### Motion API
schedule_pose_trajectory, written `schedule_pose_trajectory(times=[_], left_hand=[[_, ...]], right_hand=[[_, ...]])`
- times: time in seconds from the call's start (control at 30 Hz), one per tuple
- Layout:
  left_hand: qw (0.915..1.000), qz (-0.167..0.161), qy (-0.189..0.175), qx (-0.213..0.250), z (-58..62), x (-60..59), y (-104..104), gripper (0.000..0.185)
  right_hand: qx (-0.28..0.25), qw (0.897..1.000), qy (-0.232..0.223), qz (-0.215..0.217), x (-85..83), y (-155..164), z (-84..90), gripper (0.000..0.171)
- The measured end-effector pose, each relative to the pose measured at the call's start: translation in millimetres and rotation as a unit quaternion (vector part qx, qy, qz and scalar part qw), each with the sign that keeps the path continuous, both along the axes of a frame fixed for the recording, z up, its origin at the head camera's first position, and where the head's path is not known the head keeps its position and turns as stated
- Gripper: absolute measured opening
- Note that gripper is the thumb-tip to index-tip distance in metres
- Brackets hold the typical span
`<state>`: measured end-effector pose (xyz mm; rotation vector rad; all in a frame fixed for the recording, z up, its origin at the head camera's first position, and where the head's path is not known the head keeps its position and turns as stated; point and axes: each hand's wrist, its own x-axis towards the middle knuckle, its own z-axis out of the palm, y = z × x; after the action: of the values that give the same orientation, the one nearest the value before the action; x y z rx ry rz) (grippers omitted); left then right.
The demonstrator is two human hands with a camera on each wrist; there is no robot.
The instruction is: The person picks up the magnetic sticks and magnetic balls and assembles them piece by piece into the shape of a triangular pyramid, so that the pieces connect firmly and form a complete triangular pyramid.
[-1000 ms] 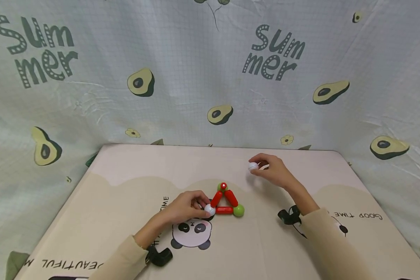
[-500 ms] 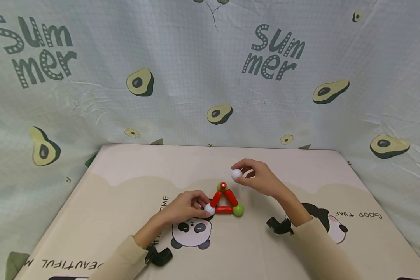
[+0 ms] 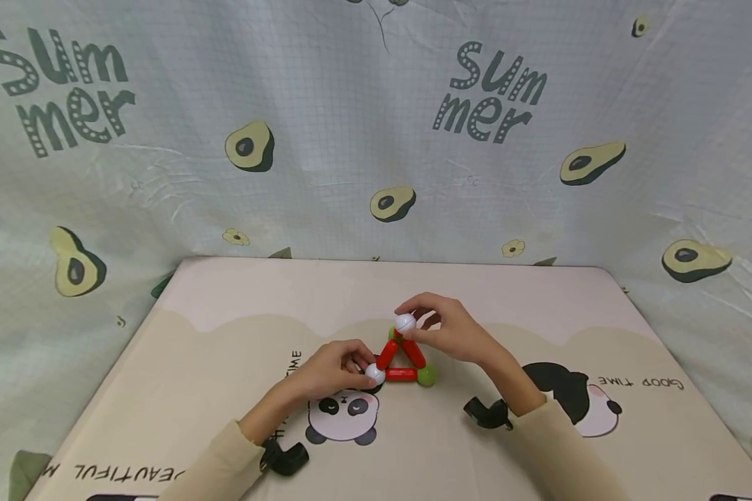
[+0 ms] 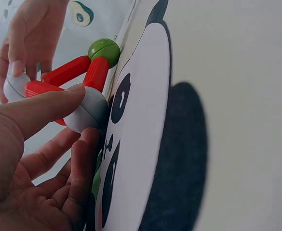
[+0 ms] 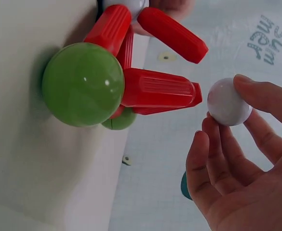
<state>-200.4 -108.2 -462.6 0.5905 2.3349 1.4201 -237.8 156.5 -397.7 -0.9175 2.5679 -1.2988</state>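
My left hand (image 3: 329,370) pinches a white ball (image 4: 87,110) at the near-left corner of a triangle of red rods and balls on the table. Green balls form the other corners, one near right (image 5: 83,84) and one far (image 5: 119,120). Red rods (image 3: 402,375) join the corners, and further red rods (image 5: 172,33) slant upward from them. Above the triangle, my right hand (image 3: 451,328) holds a second white ball (image 5: 229,102) between thumb and fingers. In the right wrist view a small gap separates this ball from the raised rod ends (image 5: 197,94).
The table (image 3: 238,299) has a pale printed cover with a panda (image 3: 343,416) beside the left hand and another panda (image 3: 558,393) to the right. A hanging cloth (image 3: 326,104) with avocado prints closes off the back.
My right hand has carried its white ball left and toward me, from beyond the triangle to over its top. My left hand stays on the corner ball.
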Motion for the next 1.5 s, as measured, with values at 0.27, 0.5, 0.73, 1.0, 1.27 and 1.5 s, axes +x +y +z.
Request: schedule_pose_trajectory(times=[0.27, 0.5, 0.73, 1.0, 1.27, 1.5], left_hand=[[1.0000, 0.002, 0.002, 0.000, 0.9, 0.6, 0.3, 0.027], [0.9999, 0.006, 0.010, -0.007, 0.3, 1.2, 0.0, 0.026], [0.9998, 0.003, 0.017, -0.007, -0.8, 1.5, -0.7, 0.026], [0.9997, -0.003, 0.023, -0.005, -0.8, -0.3, -0.6, 0.026], [0.9998, -0.005, 0.021, -0.002, -0.3, -0.1, -0.6, 0.026], [0.9998, 0.000, 0.017, -0.007, 1.7, 1.3, -1.3, 0.026]], right_hand=[[0.005, 1.000, 0.012, 0.010, 2.4, -3.0, -2.5, 0.032], [0.003, 1.000, 0.022, 0.014, 4.4, -4.7, -3.2, 0.032], [0.009, 0.999, 0.039, 0.027, 7.0, -6.3, -4.1, 0.031], [0.011, 0.998, 0.046, 0.038, 7.4, -5.6, -4.5, 0.032], [0.009, 0.997, 0.047, 0.052, 7.6, -5.2, -3.6, 0.033], [0.019, 0.997, 0.049, 0.049, 6.2, -1.6, -3.0, 0.033]])
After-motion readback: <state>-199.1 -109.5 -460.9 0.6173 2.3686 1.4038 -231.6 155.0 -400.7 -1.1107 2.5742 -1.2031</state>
